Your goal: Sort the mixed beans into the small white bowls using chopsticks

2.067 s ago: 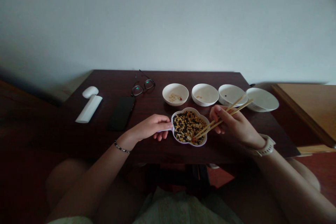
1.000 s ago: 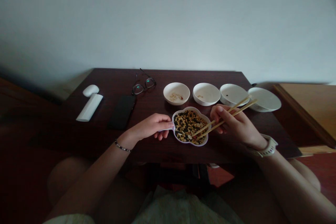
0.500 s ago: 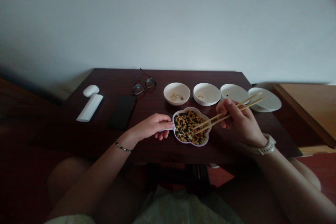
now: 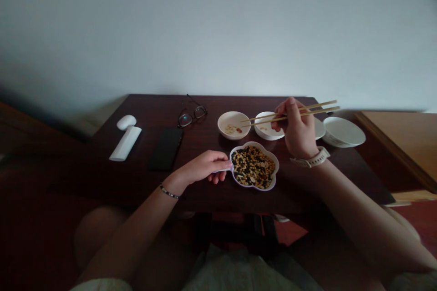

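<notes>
Head view, seated person at a dark wooden table (image 4: 143,182).

Item 1: right hand (image 4: 297,129), fingers closed around a pair of wooden chopsticks (image 4: 290,112), raised over the far row of dishes. Tips reach left to the rim of the left small bowl (image 4: 234,124); whether anything is pinched between them cannot be told.

Item 2: left hand (image 4: 205,167), fingers curled on the short handle of the flower-shaped dish (image 4: 253,166), which sits near the table's front edge, right of centre.

Item 3: dish contents, a shallow heap of mixed beans, tan, black and a few pale, filling the white scalloped rim.

Item 4: left small bowl holds a few pale pieces and one red. Second bowl (image 4: 268,126) lies just right of it, partly behind the hand.

Risk, judged: a smooth round bean may slip from the tips and roll off the table; a loose left hold lets the dish skate.

Nearby: glasses (image 4: 191,115), black phone (image 4: 166,148), white remote (image 4: 124,142), stacked plates (image 4: 343,131) far right.
</notes>
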Motion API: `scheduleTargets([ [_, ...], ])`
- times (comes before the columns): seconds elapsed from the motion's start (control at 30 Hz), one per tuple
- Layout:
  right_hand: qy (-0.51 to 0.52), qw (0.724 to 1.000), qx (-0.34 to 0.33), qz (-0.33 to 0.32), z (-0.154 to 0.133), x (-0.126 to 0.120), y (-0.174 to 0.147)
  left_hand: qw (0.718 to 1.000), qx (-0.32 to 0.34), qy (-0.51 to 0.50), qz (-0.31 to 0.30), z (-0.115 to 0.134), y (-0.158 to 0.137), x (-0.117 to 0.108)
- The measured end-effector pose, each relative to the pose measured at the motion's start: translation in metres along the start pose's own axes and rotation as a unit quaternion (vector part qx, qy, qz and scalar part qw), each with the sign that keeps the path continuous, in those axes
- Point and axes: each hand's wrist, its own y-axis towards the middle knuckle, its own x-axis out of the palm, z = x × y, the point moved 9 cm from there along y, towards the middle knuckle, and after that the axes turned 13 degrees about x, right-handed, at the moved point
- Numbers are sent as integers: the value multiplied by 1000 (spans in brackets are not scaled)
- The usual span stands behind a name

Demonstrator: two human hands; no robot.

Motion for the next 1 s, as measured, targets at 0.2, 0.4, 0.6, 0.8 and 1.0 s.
scheduleTargets([
  [0.2, -13, 999, 43, -27, -3, -11, -20, 1000, -3, -13, -3, 0, -1, 0],
  [0.4, -101, 974, 152, -136, 15, -8, -48, 1000, -16, -2, 2, -1, 0, -1],
  [0.6, -89, 951, 196, -224, 26, 6, -65, 1000, -23, 10, 2, -2, 0, -2],
  [0.8, -56, 952, 209, -217, 42, 11, -70, 1000, -27, 11, 1, -5, 1, -2],
  [1.0, -78, 948, 214, -224, 51, 16, -75, 1000, -20, 8, 3, -4, 1, -1],
])
